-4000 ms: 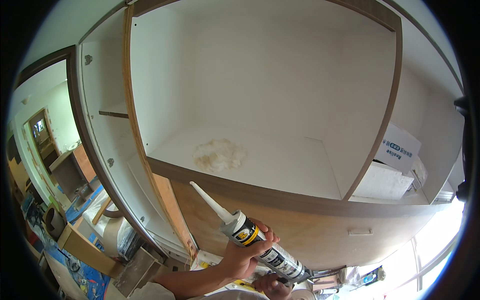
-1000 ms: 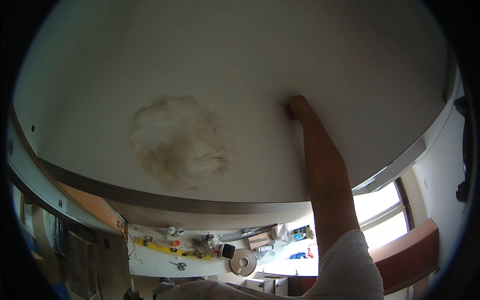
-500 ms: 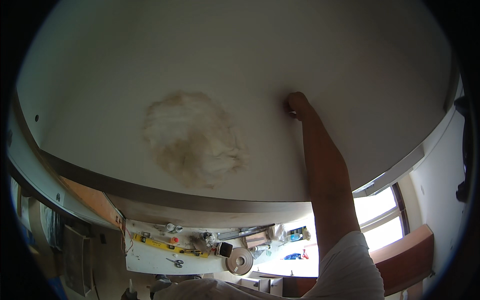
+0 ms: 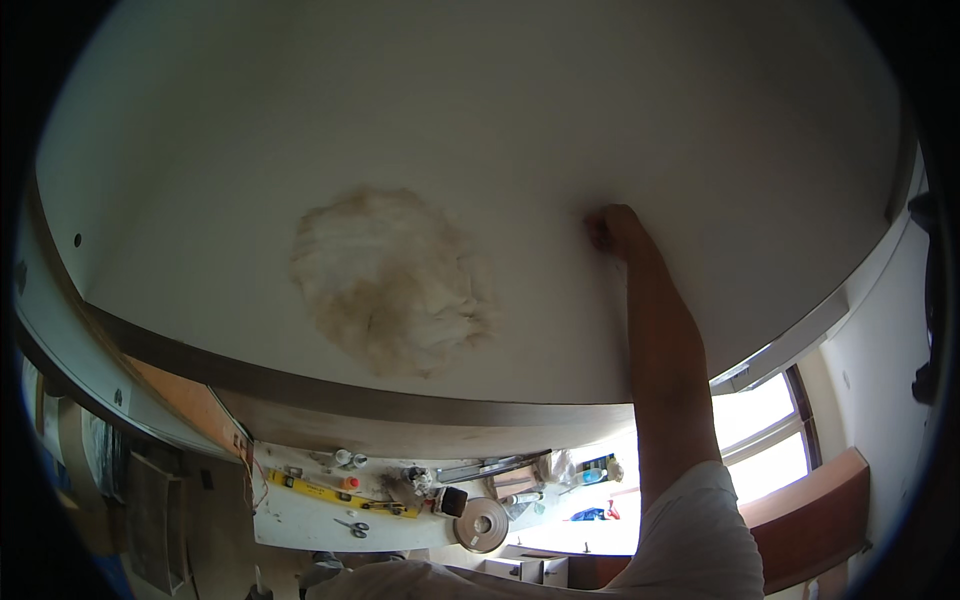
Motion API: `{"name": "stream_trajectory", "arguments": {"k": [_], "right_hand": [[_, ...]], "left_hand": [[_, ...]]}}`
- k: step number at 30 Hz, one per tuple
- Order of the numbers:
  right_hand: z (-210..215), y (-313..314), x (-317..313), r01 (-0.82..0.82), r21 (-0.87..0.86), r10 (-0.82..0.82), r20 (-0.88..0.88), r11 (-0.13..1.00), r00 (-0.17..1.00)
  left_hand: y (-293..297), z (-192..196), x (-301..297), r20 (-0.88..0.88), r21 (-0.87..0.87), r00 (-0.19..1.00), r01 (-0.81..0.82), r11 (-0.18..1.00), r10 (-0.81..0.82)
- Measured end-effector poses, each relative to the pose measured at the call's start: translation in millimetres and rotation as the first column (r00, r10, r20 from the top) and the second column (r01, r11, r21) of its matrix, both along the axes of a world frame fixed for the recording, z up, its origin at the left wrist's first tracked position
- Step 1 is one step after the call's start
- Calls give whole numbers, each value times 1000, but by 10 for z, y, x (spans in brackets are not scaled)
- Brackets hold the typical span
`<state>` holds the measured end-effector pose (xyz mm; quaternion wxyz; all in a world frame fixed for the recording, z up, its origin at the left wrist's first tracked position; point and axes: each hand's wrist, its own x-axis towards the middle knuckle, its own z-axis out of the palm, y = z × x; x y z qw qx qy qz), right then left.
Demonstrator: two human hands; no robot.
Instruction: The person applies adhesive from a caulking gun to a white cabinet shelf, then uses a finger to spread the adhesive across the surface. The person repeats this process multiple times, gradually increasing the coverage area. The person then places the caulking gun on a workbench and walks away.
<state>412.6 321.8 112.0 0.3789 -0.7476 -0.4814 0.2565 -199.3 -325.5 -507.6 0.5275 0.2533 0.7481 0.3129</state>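
My right hand point(image 4: 612, 232) reaches far into a white cabinet and presses against its white inner panel point(image 4: 480, 120), fingers curled closed. Whether anything small is in them I cannot tell, since the fingertips are hidden against the panel. My forearm and white sleeve point(image 4: 690, 530) rise from the lower right. A rough, off-white and brownish round patch point(image 4: 392, 282) sits on the panel to the left of the hand, well apart from it. My left hand is out of view.
The cabinet's brown front edge point(image 4: 400, 405) curves across below the patch. Far below lies a white worktop point(image 4: 330, 500) with a yellow level, scissors, a tape roll and small bottles. A bright window point(image 4: 770, 440) is at the lower right.
Four seconds ago both hands held a sealant tube in front of the open cabinet. Since then the view has closed in on the inner panel; over the last second the hand stays pressed there.
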Motion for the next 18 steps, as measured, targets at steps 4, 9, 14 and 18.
{"name": "stream_trajectory", "arguments": {"k": [4, 9, 14, 18], "right_hand": [[-36, 145, 15, 65, -46, -63, 44, 997, 997], [-79, 410, 199, -80, -193, 120, 200, 978, 972], [-77, 560, 52, -307, -204, 368, 512, 930, 776], [45, 366, -506, -70, -175, 81, 57, 982, 995]], "left_hand": [[0, 1, -19, -89, 70, 996, 32, 997, -25], [-36, 39, 0, 85, 45, 992, -101, 994, 97], [8, -50, -4, -63, -11, 997, 50, 999, -51], [93, -234, -17, -86, 35, 991, 103, 994, -100]]}}
